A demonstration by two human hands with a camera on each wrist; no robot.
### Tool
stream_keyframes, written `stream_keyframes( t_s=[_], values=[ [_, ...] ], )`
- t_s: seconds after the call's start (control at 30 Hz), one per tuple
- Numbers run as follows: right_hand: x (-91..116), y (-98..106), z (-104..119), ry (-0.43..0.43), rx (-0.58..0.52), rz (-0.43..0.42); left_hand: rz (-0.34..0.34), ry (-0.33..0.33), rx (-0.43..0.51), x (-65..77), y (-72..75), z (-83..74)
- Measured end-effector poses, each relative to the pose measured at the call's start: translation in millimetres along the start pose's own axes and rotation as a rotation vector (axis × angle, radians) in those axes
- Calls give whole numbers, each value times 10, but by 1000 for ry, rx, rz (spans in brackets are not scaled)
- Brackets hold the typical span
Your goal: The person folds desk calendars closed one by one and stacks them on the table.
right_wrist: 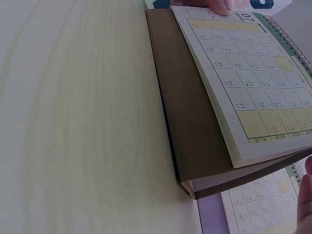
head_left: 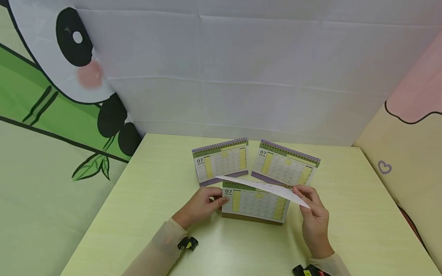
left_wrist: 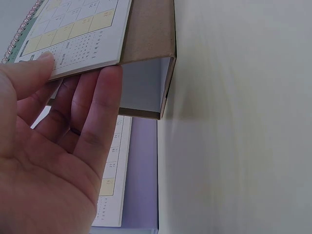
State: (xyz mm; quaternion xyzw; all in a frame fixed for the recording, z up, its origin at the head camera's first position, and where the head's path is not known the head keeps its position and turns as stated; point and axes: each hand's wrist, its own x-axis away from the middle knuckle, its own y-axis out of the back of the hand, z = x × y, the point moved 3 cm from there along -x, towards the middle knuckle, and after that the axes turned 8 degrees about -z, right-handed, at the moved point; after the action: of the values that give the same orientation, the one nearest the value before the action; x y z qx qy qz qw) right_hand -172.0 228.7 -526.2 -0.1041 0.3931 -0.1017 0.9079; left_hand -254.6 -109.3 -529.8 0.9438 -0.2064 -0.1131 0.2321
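Note:
A spiral-bound desk calendar [head_left: 255,205] with a brown base stands nearest the person, showing a page marked 07. My left hand [head_left: 202,207] pinches its left edge; in the left wrist view the thumb lies on the page and the fingers are behind it. At the calendar's upper right, my right hand [head_left: 315,218] holds the right end of a lifted white page [head_left: 272,188], which slants across the top near the coil. In the right wrist view the brown base [right_wrist: 185,97] shows below the page block, and only part of the right hand [right_wrist: 304,200] appears at the edge.
Two more desk calendars with purple bases, a left one [head_left: 222,163] and a right one [head_left: 286,163], stand just behind, also showing 07. The pale table [head_left: 138,214] meets a white cloth backdrop [head_left: 241,103] at its back and printed cloth at both sides.

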Motion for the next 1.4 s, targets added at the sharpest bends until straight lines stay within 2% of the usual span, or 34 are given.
stream_keyframes(
  t_s=[0.4,0.6,0.87,1.4],
  values=[
    [-1,-11,-9,-23,-36,-9,-2,-25,-7,-8,7,-2],
    [4,-8,-5,-63,-20,-35,-3,-13,-11,-9,3,-3],
    [13,5,-22,-46,-41,-10,1,57,14,4,-4,12],
    [22,8,-21,-61,-46,-5,-3,41,24,-14,-7,36]
  ],
)
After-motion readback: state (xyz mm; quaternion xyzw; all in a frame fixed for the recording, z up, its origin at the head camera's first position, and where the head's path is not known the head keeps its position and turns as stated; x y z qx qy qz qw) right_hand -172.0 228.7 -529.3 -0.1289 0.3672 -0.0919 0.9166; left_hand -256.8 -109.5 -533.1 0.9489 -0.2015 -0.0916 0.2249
